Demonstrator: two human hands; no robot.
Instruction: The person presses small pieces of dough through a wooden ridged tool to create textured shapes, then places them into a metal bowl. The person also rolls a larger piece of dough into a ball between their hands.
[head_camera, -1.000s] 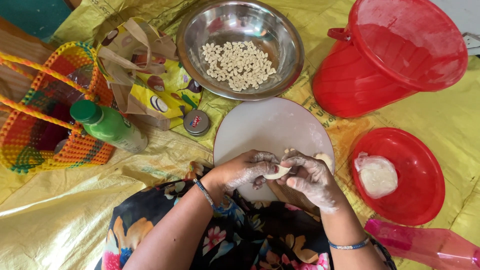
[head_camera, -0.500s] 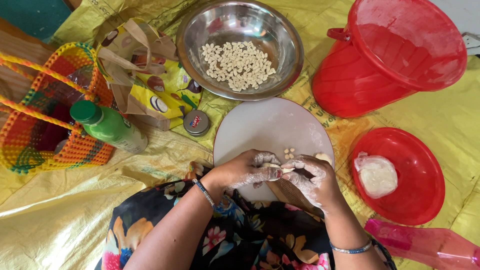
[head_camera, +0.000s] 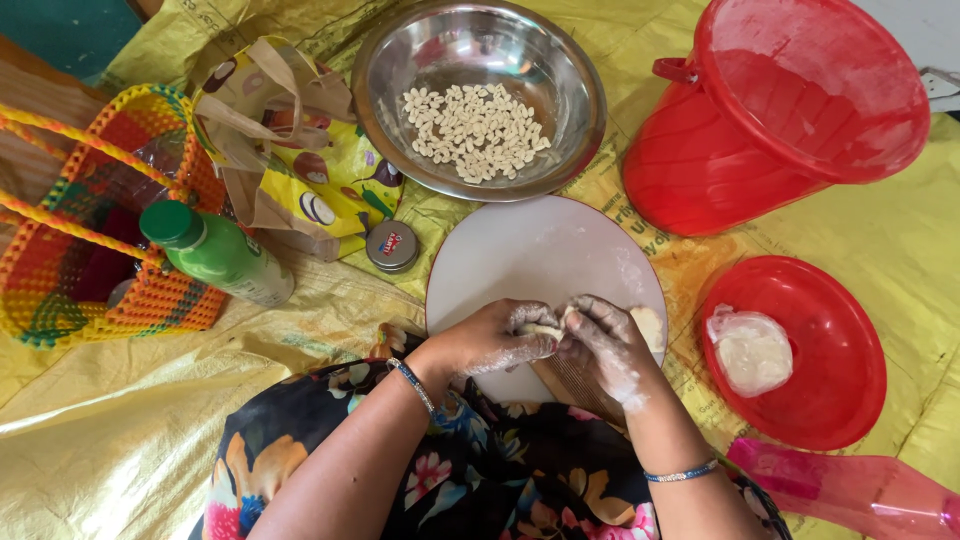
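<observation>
1. Dough piece (head_camera: 541, 329) sits pinched between our floured left hand (head_camera: 492, 338) and right hand (head_camera: 606, 343), over the white board (head_camera: 540, 255) to catch flour.
2. Steel bowl (head_camera: 480, 95) of shaped bits waits just beyond, within reach.

Round board (head_camera: 540, 260): white, thin red rim. Metal bowl (head_camera: 480, 95), at 12 o'clock from the board: silver, holding cream-coloured pieces (head_camera: 472, 132). Bucket (head_camera: 770, 110), at 2 o'clock: red, dusted white. Lid (head_camera: 800, 400), at 4 o'clock: red, holding a white lump (head_camera: 752, 352). Bottle (head_camera: 215, 255), at 9 o'clock: green. Woven basket (head_camera: 90, 260): orange, yellow and green. Ground sheet (head_camera: 120, 420): yellow. Garment (head_camera: 500, 480): black, floral print.
</observation>
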